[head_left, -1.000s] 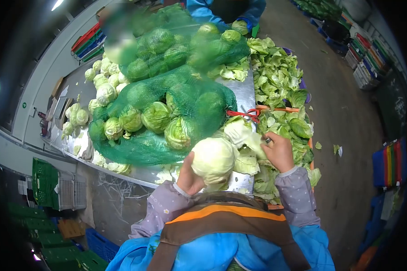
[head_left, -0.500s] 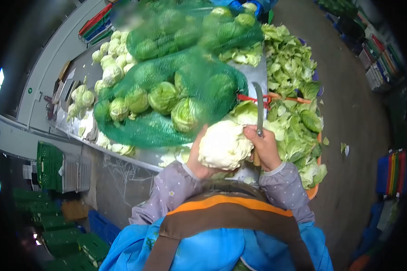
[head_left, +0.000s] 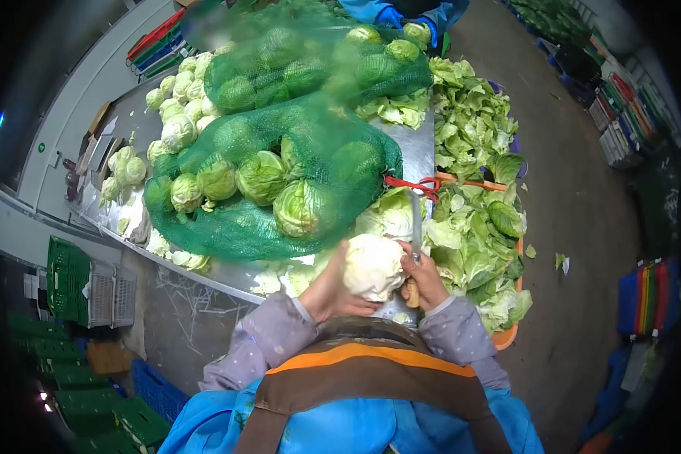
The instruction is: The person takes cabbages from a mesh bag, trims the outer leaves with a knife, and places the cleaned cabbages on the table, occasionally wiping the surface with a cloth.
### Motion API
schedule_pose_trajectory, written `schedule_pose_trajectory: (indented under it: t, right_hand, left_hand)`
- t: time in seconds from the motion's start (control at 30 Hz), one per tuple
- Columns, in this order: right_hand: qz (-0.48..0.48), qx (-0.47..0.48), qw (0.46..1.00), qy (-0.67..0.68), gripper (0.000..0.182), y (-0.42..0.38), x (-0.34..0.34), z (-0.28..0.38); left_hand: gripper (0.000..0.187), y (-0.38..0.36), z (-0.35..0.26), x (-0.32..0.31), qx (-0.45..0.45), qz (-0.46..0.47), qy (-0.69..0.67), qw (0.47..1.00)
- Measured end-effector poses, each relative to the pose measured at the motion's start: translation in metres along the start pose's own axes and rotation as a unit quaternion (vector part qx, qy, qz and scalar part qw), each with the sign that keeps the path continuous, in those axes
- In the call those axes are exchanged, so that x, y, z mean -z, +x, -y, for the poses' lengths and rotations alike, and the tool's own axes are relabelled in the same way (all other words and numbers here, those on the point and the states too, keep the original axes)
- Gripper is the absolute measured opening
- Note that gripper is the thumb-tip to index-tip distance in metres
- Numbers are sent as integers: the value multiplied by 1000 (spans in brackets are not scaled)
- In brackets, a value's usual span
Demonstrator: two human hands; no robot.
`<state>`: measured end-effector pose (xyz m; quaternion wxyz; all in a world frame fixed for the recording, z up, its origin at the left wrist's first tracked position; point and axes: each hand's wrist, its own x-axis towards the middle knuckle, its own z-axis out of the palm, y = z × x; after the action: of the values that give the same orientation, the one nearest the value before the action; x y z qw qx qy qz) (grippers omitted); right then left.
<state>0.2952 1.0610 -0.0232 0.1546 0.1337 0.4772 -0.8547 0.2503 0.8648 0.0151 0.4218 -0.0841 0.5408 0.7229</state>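
A pale, trimmed cabbage (head_left: 374, 268) rests in my left hand (head_left: 328, 290), whose fingers curl under and around its left side. My right hand (head_left: 427, 283) grips a knife (head_left: 416, 219) by its light wooden handle, blade pointing up and away from me, with the thumb close to the cabbage's right side. Just beyond, a pale green cabbage or leaf bundle (head_left: 390, 215) lies on the metal table (head_left: 416, 151). A green mesh sack (head_left: 227, 227), opened at one side, holds several green cabbages (head_left: 261, 178) in front of my hands.
Right of the table, orange-rimmed (head_left: 507, 337) containers overflow with loose leaves (head_left: 469, 250). Pale cabbages (head_left: 178, 132) are piled at the far left. Another person's blue-gloved hands (head_left: 431, 30) are across the table, beside a second mesh sack (head_left: 242, 64). Green crates (head_left: 68, 280) stand lower left.
The cabbage has turned in my hands and looks smoother and smaller. The knife has tilted and moved slightly down with my right hand. The other person's gloves and sleeves show more.
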Motion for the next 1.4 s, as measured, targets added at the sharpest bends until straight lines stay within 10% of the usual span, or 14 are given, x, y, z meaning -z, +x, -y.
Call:
schedule_pose_trajectory:
  t: [0.1,0.2,0.27,0.53,0.67,0.7,0.93,1.07,1.27,1.4]
  right_hand:
    - [-145,-74,983,88,56,-4,-10,-41]
    - [-150,-85,980,-96,52,-12,1,-45]
    - [-236,174,805,-515,49,-22,18,-41]
    - [-107,201,681,-696,45,-42,-10,4]
    - [-131,71,732,-665,37,-23,-12,-3]
    - [-150,183,805,-543,38,-6,17,-32]
    - [-83,109,711,-690,37,-43,-10,11]
    - [-179,82,832,-518,37,-4,16,-27]
    - [-144,74,768,-620,46,-15,-5,15]
    - [-193,227,735,-609,32,18,21,-16]
  left_hand:
    - [112,-1,16,0,-313,-134,535,773]
    - [111,11,21,0,-235,-154,495,822]
    - [110,2,3,-19,-162,-164,512,828]
    - [101,16,21,-20,-191,-186,537,800]
    - [103,11,23,-25,-225,-183,546,786]
    - [104,12,23,-24,-230,-179,554,780]
    - [83,9,16,-29,-189,-193,528,805]
    - [86,9,17,-31,-189,-176,510,820]
    - [107,12,24,-20,-227,-151,533,801]
    - [110,12,20,-6,-232,-114,573,778]
